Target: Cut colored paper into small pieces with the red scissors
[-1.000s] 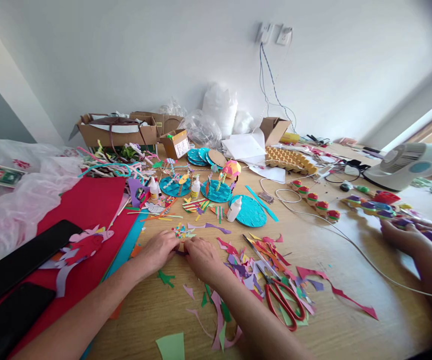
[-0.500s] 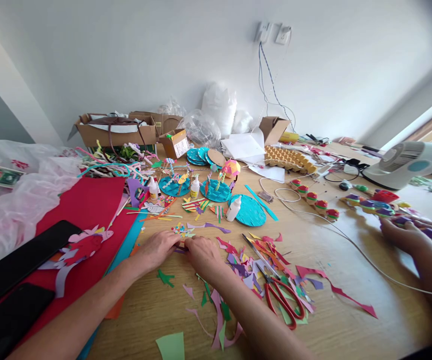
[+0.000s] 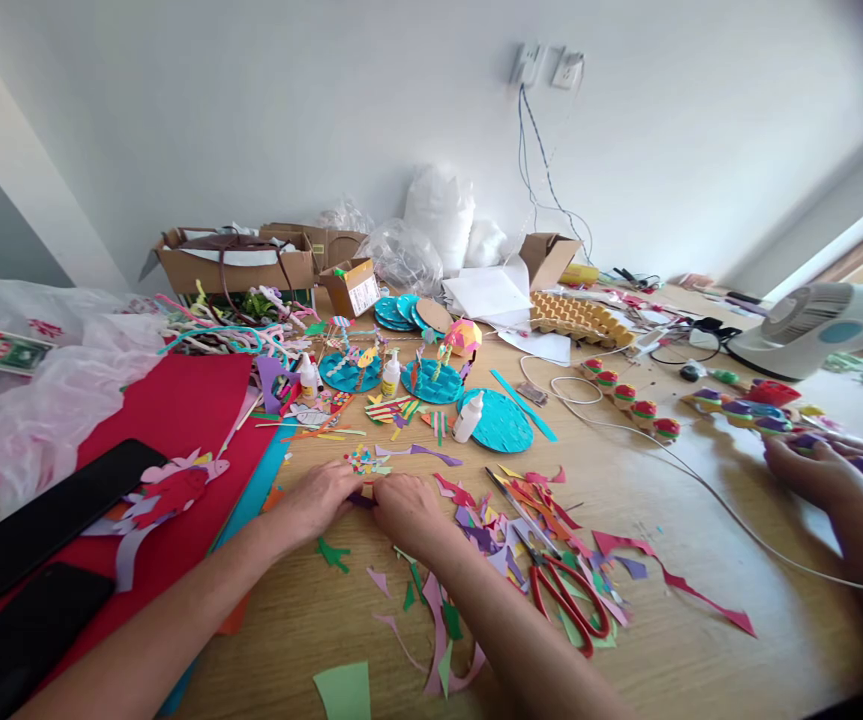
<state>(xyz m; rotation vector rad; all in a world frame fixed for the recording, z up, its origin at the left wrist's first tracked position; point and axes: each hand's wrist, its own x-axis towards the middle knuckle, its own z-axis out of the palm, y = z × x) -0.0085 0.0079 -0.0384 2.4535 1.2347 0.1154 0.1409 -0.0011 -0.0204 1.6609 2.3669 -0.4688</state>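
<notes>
1. Two bare hands meet over the wooden tabletop (image 3: 288, 640). Left hand (image 3: 322, 500): fingers bent and closed on one end of the dark purple narrow strip (image 3: 361, 500). Right hand (image 3: 405, 510): curled, gripping the other end; its fingertips are partly hidden.
2. One such strip counted, low over the table in the short gap between the hands.
3. One cluster of multicoloured small paper bits (image 3: 367, 460), just beyond the fingers.
4. One pair of red-handled metal scissors (image 3: 540, 560), right of the right hand, lying among multicoloured paper offcuts (image 3: 476, 535), too many and overlapped to count.
5. One green branched paper cutout (image 3: 333, 554), below the left hand; one pale green paper piece (image 3: 343, 690) at the near edge of view.
6. Three white plastic squeeze bottles (image 3: 468, 420), upright; the nearest stands against the edge of one flat turquoise disc (image 3: 506, 425).
7. Two turquoise discs bearing upright paper decorations (image 3: 431, 390), farther back.
8. Two black flat rectangular devices (image 3: 56, 520) at left, on one red paper sheet (image 3: 183, 400).
9. Five red-and-green painted carton cups (image 3: 644, 411) in a row at right, near a co-worker's hand (image 3: 802, 475).
</notes>
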